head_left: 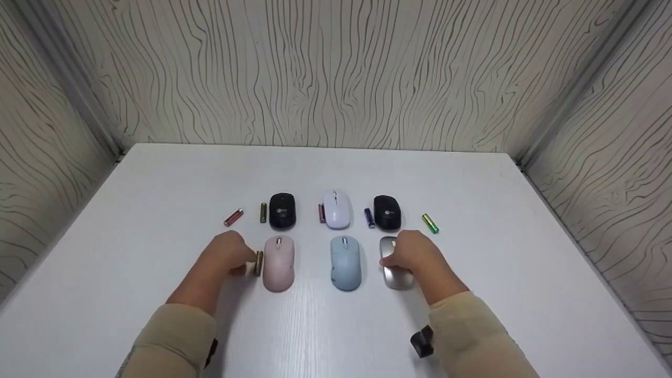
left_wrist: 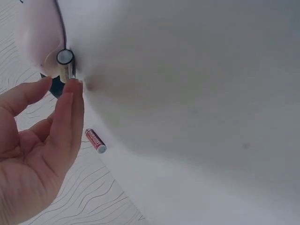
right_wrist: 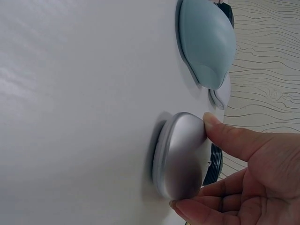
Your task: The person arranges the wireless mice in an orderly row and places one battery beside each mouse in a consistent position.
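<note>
My left hand is at a brown battery that lies along the left side of a pink mouse. In the left wrist view, the fingertips meet the near battery, while a small gap shows between it and the thumb. On the right, my right hand grips a silver mouse by its two sides. The right wrist view shows the thumb on one edge of the silver mouse and fingers on the other. A light blue mouse lies between the hands.
Behind stand a black mouse, a white mouse and another black mouse. Loose batteries lie about: red, brown, red, blue and green-yellow. Patterned walls border the white table.
</note>
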`<state>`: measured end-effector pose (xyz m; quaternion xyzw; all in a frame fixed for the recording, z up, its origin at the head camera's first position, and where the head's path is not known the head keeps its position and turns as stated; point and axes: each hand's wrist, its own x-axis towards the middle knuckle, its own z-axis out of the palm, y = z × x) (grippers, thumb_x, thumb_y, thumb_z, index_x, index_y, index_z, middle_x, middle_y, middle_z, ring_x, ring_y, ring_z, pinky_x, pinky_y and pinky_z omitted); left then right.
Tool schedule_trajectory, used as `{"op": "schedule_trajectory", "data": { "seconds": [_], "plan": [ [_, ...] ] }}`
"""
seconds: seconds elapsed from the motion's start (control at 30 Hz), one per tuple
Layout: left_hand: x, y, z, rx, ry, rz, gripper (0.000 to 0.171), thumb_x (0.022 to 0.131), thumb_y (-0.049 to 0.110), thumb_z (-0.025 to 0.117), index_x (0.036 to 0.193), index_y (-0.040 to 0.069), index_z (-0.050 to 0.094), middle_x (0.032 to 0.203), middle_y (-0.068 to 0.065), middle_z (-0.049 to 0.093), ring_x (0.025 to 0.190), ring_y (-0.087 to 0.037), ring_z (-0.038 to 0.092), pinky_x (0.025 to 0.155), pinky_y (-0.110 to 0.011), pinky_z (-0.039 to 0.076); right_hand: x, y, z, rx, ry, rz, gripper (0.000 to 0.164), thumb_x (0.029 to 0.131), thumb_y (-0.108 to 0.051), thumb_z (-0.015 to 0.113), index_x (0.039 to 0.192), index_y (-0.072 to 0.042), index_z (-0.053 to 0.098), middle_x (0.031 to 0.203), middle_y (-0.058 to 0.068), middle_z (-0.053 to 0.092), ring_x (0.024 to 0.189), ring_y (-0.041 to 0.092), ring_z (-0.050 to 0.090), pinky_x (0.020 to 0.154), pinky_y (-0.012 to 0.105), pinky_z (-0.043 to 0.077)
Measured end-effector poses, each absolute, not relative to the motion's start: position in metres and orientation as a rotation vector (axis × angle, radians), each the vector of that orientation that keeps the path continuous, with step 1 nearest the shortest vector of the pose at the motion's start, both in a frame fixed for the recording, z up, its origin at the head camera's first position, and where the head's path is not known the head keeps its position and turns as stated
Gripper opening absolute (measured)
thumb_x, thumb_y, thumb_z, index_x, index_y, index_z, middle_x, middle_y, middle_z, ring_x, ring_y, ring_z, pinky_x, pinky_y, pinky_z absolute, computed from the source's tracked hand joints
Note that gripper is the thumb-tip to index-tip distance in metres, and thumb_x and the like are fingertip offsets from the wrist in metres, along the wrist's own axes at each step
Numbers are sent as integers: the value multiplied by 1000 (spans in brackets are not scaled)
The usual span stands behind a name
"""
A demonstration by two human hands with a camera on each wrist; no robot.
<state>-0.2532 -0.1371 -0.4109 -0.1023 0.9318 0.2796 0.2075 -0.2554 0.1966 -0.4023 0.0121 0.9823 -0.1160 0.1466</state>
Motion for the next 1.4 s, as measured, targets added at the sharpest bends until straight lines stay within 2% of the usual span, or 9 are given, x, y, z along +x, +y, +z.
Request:
{"op": "schedule_trajectory", "data": {
  "seconds": [0.13,0.27,0.53,0.67,0.93,1.13,1.4],
  "plan": [
    [-258,-141,-404,-263,2648,759,21,80,16,59,82,-4,64,59,-7,60,49,-13,53,48,-23,41,-254,197,-401,14,2845,-326,42,70,-36,77,82,2,64,73,9,60,66,20,51,67,37,46],
    [-263,-145,-400,-226,2748,703,21,80,17,57,75,-3,63,57,-5,59,48,-13,50,48,-24,38,-254,196,-401,24,2844,-329,43,70,-35,77,85,3,63,75,10,60,67,20,51,68,37,46],
    [-278,-158,-404,-271,2885,651,30,84,19,54,96,-8,59,87,-19,61,70,-25,52,62,-37,45,-254,195,-401,42,2836,-339,47,70,-36,77,90,4,63,79,11,61,70,22,52,71,39,46],
    [-286,-164,-407,-303,2931,640,26,85,13,51,100,-8,58,91,-21,61,74,-27,53,65,-40,46,-255,196,-401,44,2831,-339,46,70,-36,77,89,4,63,79,11,60,69,21,52,70,38,46],
    [-296,-171,-412,-333,2947,608,29,89,10,50,110,-9,54,105,-27,57,89,-33,55,79,-46,47,-255,195,-403,65,2823,-338,46,70,-37,77,89,3,63,78,10,61,69,21,52,69,38,46],
    [-302,-171,-415,-351,2894,586,31,90,11,49,113,-9,52,109,-27,55,93,-34,55,80,-46,47,-254,193,-405,51,2818,-330,44,71,-37,76,87,1,64,77,9,61,68,20,52,68,36,46],
    [-311,-164,-421,-271,2902,536,33,90,6,46,118,-10,48,117,-29,50,107,-39,51,90,-48,42,-254,196,-402,48,2832,-351,41,70,-36,77,83,1,64,73,7,59,67,20,51,67,36,45]
  ]
}}
